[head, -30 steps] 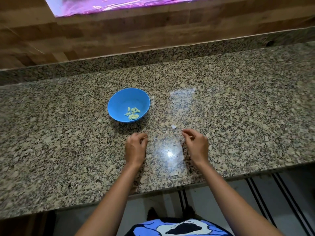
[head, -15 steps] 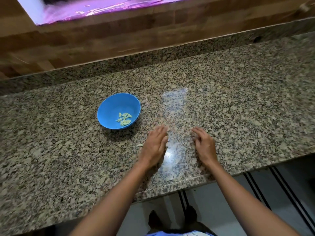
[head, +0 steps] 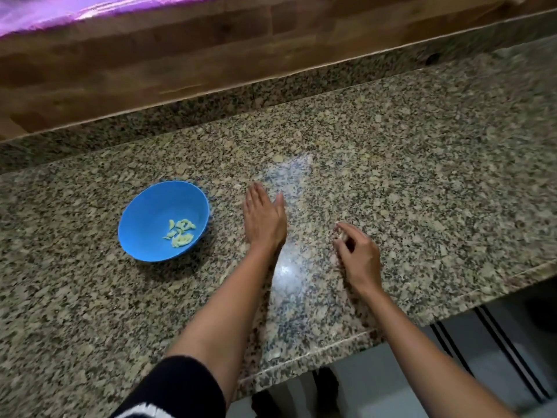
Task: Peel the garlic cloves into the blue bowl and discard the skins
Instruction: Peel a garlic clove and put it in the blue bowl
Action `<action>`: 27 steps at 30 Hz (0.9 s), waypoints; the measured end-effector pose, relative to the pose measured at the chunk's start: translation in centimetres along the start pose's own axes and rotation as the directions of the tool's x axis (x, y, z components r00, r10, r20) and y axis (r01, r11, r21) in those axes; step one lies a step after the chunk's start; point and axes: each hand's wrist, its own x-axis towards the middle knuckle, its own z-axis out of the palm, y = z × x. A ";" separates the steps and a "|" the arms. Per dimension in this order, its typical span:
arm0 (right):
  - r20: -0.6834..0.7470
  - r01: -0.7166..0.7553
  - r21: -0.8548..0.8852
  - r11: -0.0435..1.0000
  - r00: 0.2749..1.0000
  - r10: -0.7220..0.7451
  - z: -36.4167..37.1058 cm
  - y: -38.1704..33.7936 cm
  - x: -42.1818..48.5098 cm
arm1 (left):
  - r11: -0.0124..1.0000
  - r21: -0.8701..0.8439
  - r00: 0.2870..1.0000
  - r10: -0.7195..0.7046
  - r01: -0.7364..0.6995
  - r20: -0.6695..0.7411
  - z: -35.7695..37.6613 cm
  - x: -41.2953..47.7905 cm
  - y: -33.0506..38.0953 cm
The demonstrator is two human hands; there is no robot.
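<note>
Blue bowl (head: 141,218) upright on granite counter (head: 422,182); pale peeled garlic cloves (head: 180,232) in small heap inside, nr right wall.

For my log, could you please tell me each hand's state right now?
Left hand: open, flat on the countertop.
Right hand: curled; whether it holds anything cannot be told.

My left hand (head: 265,221) lies flat on the counter (head: 422,176), fingers (head: 256,196) straight, just right of the blue bowl (head: 135,212). The bowl holds peeled garlic cloves (head: 180,232). My right hand (head: 358,257) curls over small pale scraps (head: 340,235); a grip on them cannot be confirmed.
</note>
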 end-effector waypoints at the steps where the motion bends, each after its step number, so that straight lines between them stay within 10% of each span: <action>1: 0.005 0.001 -0.001 1.000 1.000 -0.001 -0.1 0.2 0.2 | 1.000 0.008 1.000 0.023 -0.023 0.008 -0.1 0.9 0.0; 6: 0.050 -0.008 -0.021 1.000 0.999 0.009 -0.5 0.1 0.4 | 0.951 -0.056 0.945 0.308 -0.304 0.108 -0.9 0.6 -1.0; 13: 0.041 0.009 -0.003 1.000 0.999 -0.009 -0.9 -0.6 -1.1 | 0.724 -0.187 0.653 0.684 -0.664 0.326 -2.3 -11.6 -3.3; 17: 0.029 -0.041 0.017 0.999 0.999 0.041 -0.8 -0.9 -2.7 | 0.781 -0.353 0.749 0.611 -0.516 0.258 -4.2 -16.0 -6.6; 27: -0.109 -0.109 -0.059 0.992 0.989 0.102 -2.4 -0.3 -5.5 | 0.772 0.104 0.749 0.561 -0.627 0.353 -2.7 -17.9 -8.0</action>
